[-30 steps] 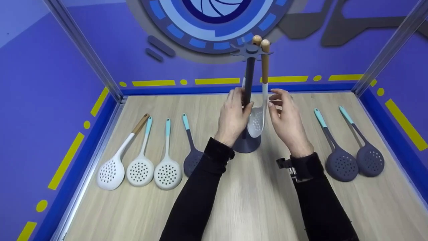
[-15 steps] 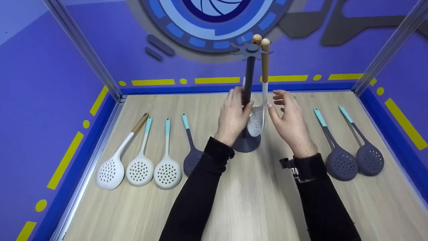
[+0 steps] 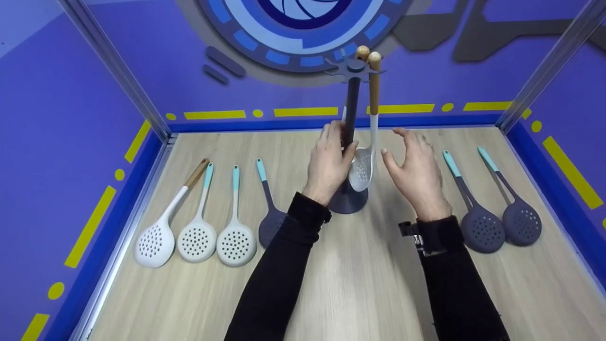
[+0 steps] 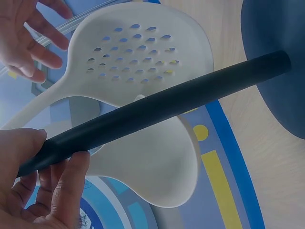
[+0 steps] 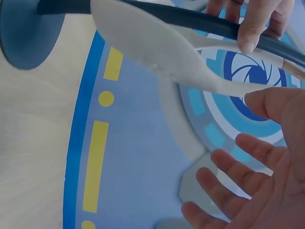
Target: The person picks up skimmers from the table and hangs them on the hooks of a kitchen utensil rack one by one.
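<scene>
Gripping the dark pole of the utensil stand (image 3: 349,142) with my left hand (image 3: 329,163), fingers and thumb curled round it, I keep the rack upright on its round base near the middle of the wooden table (image 3: 360,284). My right hand (image 3: 416,173) is released: fingers spread and relaxed, holding nothing, it has drawn a little to the right of where it was a second ago and now stands just beside, not touching, the white skimmer (image 3: 362,168) that hangs from the stand's top disc by its wooden handle (a second wooden-handled utensil hangs behind it). I judge from this withdrawal that the skimmer has been left hanging on its own. Four skimmers (image 3: 196,239) lie in a row at the near left; two dark skimmers (image 3: 502,225) lie at the right, well apart from both hands.
</scene>
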`<state>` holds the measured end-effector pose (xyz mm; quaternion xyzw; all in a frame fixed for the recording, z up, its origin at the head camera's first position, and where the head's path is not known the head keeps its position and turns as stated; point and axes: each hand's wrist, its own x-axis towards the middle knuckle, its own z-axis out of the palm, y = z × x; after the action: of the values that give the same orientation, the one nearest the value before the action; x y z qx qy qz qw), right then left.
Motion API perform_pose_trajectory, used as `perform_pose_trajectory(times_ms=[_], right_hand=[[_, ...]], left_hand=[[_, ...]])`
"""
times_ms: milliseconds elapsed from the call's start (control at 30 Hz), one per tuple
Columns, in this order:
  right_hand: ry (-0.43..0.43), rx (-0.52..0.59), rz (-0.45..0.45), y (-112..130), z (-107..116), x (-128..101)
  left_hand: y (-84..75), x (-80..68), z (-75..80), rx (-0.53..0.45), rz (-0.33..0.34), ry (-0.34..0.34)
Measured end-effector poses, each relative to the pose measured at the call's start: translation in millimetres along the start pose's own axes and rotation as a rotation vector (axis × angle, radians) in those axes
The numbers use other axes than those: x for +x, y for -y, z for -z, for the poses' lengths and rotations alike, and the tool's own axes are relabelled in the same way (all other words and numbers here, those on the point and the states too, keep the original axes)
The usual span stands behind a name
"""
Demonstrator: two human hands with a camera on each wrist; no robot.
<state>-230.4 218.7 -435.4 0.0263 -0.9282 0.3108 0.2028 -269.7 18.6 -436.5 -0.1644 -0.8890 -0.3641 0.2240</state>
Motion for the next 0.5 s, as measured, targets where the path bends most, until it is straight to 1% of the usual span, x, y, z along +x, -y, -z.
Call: perform_pose_trajectory(times_ms=[200, 500], right_hand=[[0.012, -0.048, -0.021, -8.4, -2.2, 0.4], [0.005, -0.107, -0.042, -23.8, -4.5, 1.4]], left_hand=[[0.5, 0.4, 0.1, 0.004, 0.004, 0.000], [-0.1, 0.4, 0.3, 0.003, 0.006, 0.000]])
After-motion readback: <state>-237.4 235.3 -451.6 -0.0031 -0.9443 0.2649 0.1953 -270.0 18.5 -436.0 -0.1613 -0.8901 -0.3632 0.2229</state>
